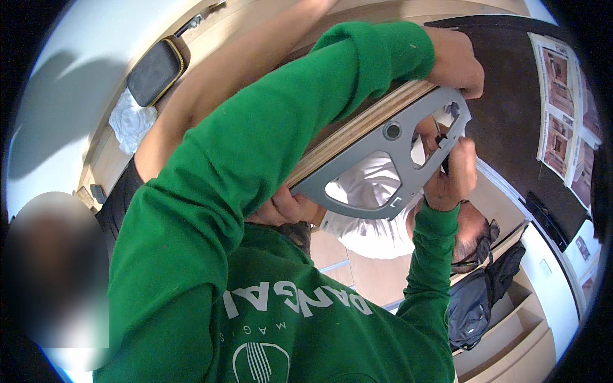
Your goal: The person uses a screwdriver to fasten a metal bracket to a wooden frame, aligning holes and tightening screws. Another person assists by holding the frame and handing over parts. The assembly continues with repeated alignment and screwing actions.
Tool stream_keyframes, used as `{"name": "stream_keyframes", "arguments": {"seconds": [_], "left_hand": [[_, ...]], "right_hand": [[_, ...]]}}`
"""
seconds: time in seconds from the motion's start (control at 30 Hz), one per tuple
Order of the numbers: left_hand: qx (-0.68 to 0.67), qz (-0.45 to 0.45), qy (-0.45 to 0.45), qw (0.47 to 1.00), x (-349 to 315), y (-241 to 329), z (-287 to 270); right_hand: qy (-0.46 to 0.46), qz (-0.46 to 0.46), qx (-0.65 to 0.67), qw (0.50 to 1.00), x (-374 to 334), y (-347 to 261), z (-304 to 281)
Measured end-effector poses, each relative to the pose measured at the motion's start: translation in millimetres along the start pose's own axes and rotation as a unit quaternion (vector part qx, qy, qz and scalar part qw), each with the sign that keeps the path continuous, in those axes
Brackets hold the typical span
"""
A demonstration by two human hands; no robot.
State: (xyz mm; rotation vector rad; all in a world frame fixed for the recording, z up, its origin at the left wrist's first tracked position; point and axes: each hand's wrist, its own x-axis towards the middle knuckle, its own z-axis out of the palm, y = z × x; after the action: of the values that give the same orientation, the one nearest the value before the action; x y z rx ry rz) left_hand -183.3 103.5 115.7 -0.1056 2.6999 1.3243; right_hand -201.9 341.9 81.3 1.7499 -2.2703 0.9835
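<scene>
A plywood-edged panel (pixel 367 121) with a grey bracket (pixel 408 127) along its side runs diagonally in front of me. The bracket has large cut-outs and a round fitting. My left arm crosses over the panel; my left hand (pixel 458 62) is closed at the far upper end, and what its fingers grip is hidden. Just below the bracket, my right hand (pixel 452 173) is closed around a dark tool (pixel 442 142) with a thin shaft pointing into the smaller cut-out. Another person's hand (pixel 281 207) appears to hold the panel's near end from beneath.
A person in a white shirt (pixel 377 236) is beyond the bracket. Another person's bare arm (pixel 223 89) reaches up behind my left sleeve. A black case (pixel 155 72) and crumpled white plastic (pixel 131 121) lie upper left. Printed sheets (pixel 557 96) hang right; a backpack (pixel 476 309) stands lower right.
</scene>
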Motion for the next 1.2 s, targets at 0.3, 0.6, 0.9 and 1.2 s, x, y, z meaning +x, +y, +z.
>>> {"name": "stream_keyframes", "arguments": {"seconds": [0.3, 0.6, 0.9, 1.2], "left_hand": [[0.082, 0.342, 0.159, 0.923, -7.8, -46.7, 12.2], [0.118, 0.249, 0.084, 0.958, -17.0, -40.0, 10.7], [0.031, 0.126, -0.001, 0.991, -32.0, -22.2, 6.0], [0.093, 0.114, -0.020, 0.989, -37.6, -22.0, -0.3]], "right_hand": [[-0.038, 0.079, 0.122, 0.989, -4.2, -3.1, 3.4], [-0.216, 0.478, 0.585, 0.618, 5.3, 1.3, -20.6], [-0.020, -0.031, 0.010, 0.999, 1.8, 0.9, -4.5], [-0.107, 0.142, 0.271, 0.946, -5.5, -6.0, 6.4]]}}
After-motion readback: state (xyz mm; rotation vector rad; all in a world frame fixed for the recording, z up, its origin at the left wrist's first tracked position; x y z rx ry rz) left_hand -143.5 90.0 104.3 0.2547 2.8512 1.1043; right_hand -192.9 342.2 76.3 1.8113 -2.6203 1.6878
